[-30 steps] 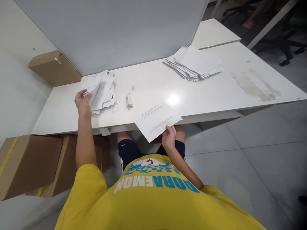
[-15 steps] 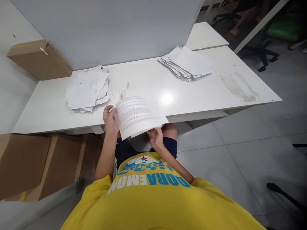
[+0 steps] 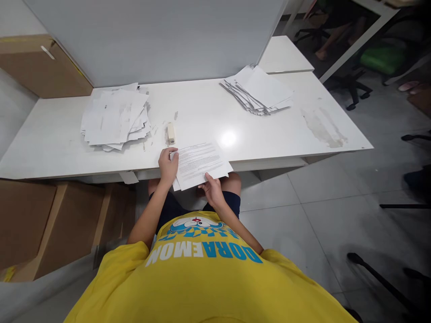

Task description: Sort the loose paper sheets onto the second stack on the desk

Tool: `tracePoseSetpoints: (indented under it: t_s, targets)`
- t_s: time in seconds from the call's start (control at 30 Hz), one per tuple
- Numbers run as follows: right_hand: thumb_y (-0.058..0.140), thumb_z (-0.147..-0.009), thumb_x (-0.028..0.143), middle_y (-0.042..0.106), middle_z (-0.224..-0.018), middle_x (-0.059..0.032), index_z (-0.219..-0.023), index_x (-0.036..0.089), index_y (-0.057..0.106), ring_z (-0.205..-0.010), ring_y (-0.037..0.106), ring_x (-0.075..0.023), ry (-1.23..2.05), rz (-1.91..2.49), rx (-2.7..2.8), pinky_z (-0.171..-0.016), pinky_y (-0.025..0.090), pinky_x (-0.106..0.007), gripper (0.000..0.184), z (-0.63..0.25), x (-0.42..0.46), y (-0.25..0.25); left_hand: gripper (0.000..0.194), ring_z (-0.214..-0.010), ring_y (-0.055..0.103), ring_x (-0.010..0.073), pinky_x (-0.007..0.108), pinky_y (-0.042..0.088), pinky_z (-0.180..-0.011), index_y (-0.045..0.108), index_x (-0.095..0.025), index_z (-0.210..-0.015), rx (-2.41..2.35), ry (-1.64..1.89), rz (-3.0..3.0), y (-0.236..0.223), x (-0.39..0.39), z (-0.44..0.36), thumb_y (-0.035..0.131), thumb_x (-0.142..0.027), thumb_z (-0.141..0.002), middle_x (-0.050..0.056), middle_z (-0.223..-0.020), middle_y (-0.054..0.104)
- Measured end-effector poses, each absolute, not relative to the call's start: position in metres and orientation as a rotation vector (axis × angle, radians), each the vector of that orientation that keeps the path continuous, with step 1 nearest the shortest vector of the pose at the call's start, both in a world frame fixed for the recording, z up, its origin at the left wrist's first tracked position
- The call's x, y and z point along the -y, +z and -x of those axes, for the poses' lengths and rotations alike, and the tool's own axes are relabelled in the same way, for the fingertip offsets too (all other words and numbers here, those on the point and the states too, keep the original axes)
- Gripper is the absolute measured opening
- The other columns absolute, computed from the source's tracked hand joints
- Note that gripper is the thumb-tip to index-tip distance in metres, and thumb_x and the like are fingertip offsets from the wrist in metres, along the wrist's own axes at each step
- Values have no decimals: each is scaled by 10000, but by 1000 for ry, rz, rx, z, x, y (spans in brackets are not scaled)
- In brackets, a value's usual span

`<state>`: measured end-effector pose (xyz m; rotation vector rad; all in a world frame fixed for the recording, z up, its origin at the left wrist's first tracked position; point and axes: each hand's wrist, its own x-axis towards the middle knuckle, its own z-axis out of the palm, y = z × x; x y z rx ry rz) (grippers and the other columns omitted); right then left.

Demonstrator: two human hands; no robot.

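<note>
A few printed paper sheets [image 3: 201, 165] lie slightly fanned at the desk's front edge, partly over my lap. My left hand [image 3: 168, 165] is closed on their left side, fingers over the edge. At the lower right edge, my right hand [image 3: 213, 188] pinches the sheets, thumb on top. Just beyond the sheets a small beige stapler [image 3: 171, 133] rests on the desk. To its left sits an untidy stack of paper [image 3: 114, 117]. A second, fanned stack of paper [image 3: 261, 89] lies toward the back right.
The white desk [image 3: 198, 105] runs against a grey partition [image 3: 155, 40]. A cardboard box [image 3: 63, 72] stands at its left end, and more cardboard boxes [image 3: 70, 224] are below left. Office chairs [image 3: 380, 58] and another person's legs [image 3: 332, 38] are at the far right.
The sheets have flattened from a curved, lifted position. My left hand has moved right along their edge, and my right thumb now lies on top. The stapler has come into fuller view.
</note>
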<state>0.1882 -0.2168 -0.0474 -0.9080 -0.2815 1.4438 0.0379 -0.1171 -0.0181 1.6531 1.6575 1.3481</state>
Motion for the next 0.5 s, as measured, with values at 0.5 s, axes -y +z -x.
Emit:
tracePoseSetpoints:
  t_s: [0.5]
  targets:
    - [759, -686, 299, 681, -996, 9, -1118, 249, 619, -719, 596, -132, 1371, 944, 277, -517, 526, -236, 456, -184, 211, -54, 189, -1005, 632, 227, 368, 494, -910, 683, -235, -921, -1588, 1154, -1844, -16, 108, -22, 538, -132, -859, 50, -1012, 680]
